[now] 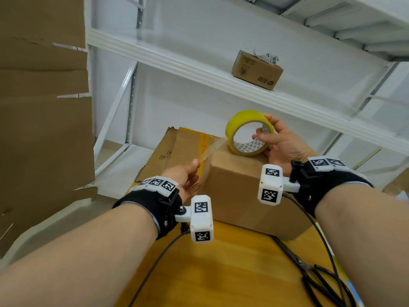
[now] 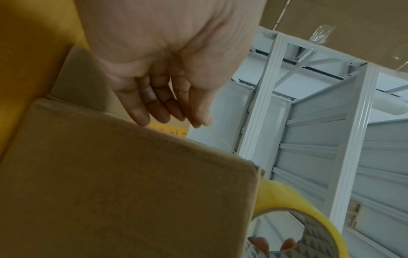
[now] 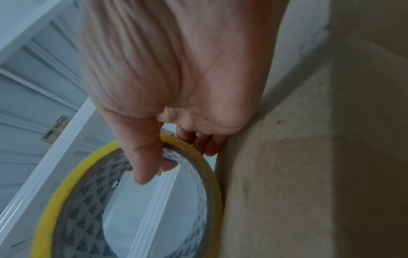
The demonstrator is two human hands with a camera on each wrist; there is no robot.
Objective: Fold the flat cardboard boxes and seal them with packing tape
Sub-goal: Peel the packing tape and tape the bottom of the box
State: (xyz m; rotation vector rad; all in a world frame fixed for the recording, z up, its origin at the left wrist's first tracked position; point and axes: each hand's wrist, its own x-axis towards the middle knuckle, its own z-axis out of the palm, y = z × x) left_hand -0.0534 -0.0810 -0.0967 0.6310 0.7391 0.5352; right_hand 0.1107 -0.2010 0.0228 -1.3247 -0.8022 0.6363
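A folded brown cardboard box (image 1: pixel 239 191) (image 2: pixel 132 192) (image 3: pixel 309 157) stands on the yellow wooden table (image 1: pixel 210 273). My right hand (image 1: pixel 278 140) (image 3: pixel 165 78) grips a yellow tape roll (image 1: pixel 234 122) (image 2: pixel 309 202) (image 3: pixel 66 183), thumb inside the core, and holds it upright on the far part of the box's top. A clear tape strip (image 1: pixel 212 149) runs from the roll down and left past the box's left top edge. My left hand (image 1: pixel 186 176) (image 2: pixel 165 87) pinches its free end between thumb and fingers beside the box's left side.
A flattened cardboard box (image 1: pixel 174 147) lies behind and left of the folded one. Tall flat cardboard sheets (image 1: pixel 44 107) stand at the left. White metal shelving (image 1: pixel 199 69) behind carries a small box (image 1: pixel 257 70). Black-handled scissors (image 1: pixel 305 267) and cables lie at the table's right.
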